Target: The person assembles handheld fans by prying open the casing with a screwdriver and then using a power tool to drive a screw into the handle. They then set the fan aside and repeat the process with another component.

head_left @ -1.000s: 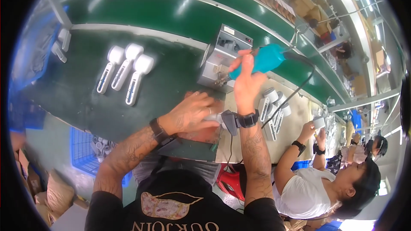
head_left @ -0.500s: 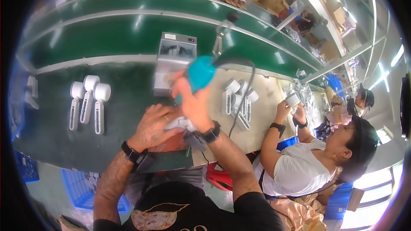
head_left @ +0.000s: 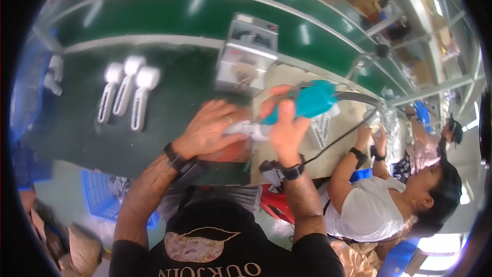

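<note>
my right hand [head_left: 285,128] is wrapped around a teal electric screwdriver [head_left: 306,102], fingers closed on its body, with the tool tilted so its tip points down and left toward the white part [head_left: 247,130] under my other hand. a black cable [head_left: 353,123] runs off the back of the tool to the right. my left hand [head_left: 211,129] lies flat over that white part, pressing it onto a reddish pad [head_left: 230,151] at the near edge of the tabletop [head_left: 82,123]; the fingers are spread over the part rather than curled round it, and most of the part is hidden beneath them. the two hands sit just beside each other, the tool tip between them, though the blur keeps me from seeing whether the tip touches the part.

on the dark green tabletop to my left, three white handheld units [head_left: 125,95] lie side by side, round heads pointing away from me. a grey metal box [head_left: 247,54] stands just beyond my hands. behind it runs a green conveyor belt [head_left: 154,13]. more white units [head_left: 323,123] lie right of the screwdriver, partly hidden. to my right another person in a white shirt [head_left: 369,210] holds something small in raised hands [head_left: 374,133]. a blue crate [head_left: 102,195] sits below the tabletop edge.
</note>
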Demonstrator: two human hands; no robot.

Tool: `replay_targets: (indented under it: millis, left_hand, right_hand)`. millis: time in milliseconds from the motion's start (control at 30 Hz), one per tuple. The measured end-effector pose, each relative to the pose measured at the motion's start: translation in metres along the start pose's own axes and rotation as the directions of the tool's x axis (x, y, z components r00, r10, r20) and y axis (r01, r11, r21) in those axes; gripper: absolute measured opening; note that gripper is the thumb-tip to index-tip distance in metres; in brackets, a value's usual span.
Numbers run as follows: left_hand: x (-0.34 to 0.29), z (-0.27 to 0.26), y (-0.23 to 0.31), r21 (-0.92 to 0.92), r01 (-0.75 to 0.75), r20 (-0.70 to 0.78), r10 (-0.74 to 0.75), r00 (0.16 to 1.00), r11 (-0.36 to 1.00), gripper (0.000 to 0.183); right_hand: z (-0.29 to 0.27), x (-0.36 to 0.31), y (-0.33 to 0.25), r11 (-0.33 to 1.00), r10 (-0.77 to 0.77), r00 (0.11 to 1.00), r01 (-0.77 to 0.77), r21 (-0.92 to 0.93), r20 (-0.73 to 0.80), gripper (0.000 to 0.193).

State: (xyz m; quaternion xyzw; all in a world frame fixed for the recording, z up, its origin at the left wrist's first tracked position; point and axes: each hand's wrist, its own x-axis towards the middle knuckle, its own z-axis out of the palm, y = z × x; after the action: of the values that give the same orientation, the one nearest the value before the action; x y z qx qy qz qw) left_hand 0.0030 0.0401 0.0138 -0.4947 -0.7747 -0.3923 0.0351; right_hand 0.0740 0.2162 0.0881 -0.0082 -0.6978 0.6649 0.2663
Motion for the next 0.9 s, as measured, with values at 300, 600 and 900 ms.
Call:
replay_targets:
  millis: [300, 600, 900]
  left_hand:
    - [-0.002, -0.002, -0.006, 0.010, 0.069, -0.012, -0.069, 0.998, 0.998, 0.046]
    - [-0.006, -0.001, -0.003, 0.027, -0.017, -0.027, 0.018, 0.999, 0.999, 0.046]
    - [0.003, -0.008, 0.009, 0.057, -0.020, -0.001, 0.020, 1.000, 0.998, 0.044]
  right_hand:
    - [0.008, 0.009, 0.028, 0.991, 0.014, 1.000, -0.014, 0.135, -0.001, 0.046]
    - [0.010, -0.002, 0.036, 0.991, 0.062, 0.997, -0.066, 0.115, 0.041, 0.015]
    - [0.007, -0.007, 0.034, 0.999, -0.031, 0.998, 0.030, 0.024, 0.046, 0.022]
